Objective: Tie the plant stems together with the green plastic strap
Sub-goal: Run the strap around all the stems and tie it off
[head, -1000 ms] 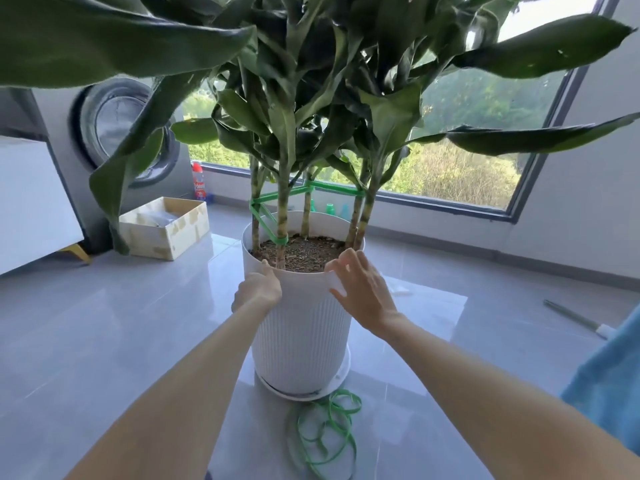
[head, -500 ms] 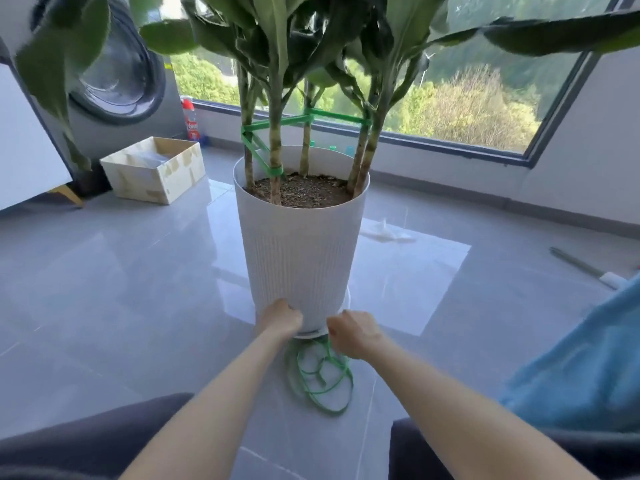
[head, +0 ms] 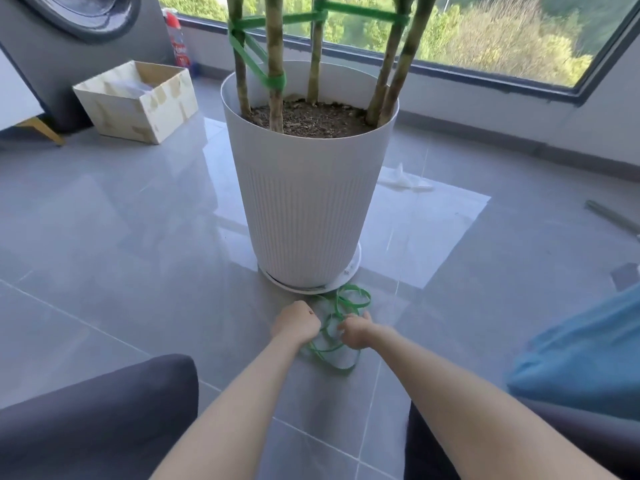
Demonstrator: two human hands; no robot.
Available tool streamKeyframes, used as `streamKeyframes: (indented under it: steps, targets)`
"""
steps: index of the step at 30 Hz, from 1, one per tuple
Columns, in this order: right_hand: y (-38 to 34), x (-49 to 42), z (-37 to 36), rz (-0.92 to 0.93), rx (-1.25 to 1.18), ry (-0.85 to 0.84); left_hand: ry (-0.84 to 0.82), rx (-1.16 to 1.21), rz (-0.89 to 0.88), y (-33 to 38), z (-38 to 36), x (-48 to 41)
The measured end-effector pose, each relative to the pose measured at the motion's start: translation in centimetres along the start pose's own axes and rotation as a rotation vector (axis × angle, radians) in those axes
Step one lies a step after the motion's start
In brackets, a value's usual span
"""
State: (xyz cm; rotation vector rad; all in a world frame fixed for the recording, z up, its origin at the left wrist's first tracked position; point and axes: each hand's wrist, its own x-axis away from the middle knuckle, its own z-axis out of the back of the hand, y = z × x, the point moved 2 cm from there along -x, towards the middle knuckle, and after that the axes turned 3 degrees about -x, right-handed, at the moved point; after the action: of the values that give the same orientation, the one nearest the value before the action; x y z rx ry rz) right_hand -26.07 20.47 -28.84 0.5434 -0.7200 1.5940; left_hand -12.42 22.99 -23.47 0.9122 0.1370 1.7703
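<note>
A tall white ribbed pot (head: 308, 209) stands on the grey floor, with several plant stems (head: 275, 81) rising from its soil. Green plastic strap (head: 360, 13) is wound around the stems above the rim. A loose coil of the same green strap (head: 341, 306) lies on the floor in front of the pot's saucer. My left hand (head: 296, 323) is down at the coil's left edge with its fingers curled; what it holds is hidden. My right hand (head: 356, 332) grips strands of the coil.
A cardboard box (head: 138, 102) sits at the left, below a washing machine (head: 79, 15). A red bottle (head: 176, 43) stands by the window. A white scrap (head: 403, 180) lies right of the pot. Blue cloth (head: 588, 358) is at my right; my dark knees flank my arms.
Both hands dropped from the pot's rim, down past its base, to the strap coil on the floor. The view tilted down and nearer, so the leaves left the frame.
</note>
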Motion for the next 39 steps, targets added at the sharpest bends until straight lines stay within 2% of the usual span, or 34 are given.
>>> streamKeyframes:
  steps: [3,6,8,18,24,34,39]
  targets:
    - [0.1,-0.3,0.1,0.006,-0.1,0.096,-0.009,-0.012,0.009,-0.3,-0.3,-0.4]
    - [0.4,0.1,2.2,-0.016,-0.321,0.323,-0.001,-0.008,0.004,-0.2,0.2,-0.4]
    - [0.3,1.1,4.5,-0.005,-0.358,0.403,0.017,-0.016,-0.015,0.1,1.2,-0.2]
    - [-1.8,11.7,17.4,0.189,-0.407,0.345,0.178,0.005,-0.197,5.7,12.0,3.4]
    - [-3.8,19.8,23.8,0.297,-0.536,0.425,0.212,0.141,-0.338,9.8,17.6,8.1]
    - [-5.3,27.5,27.7,0.471,-0.806,0.545,0.244,0.243,-0.543,12.8,23.0,13.6]
    - [-4.7,28.1,26.9,0.51,-1.045,0.527,0.142,0.314,-0.562,12.7,23.3,13.8]
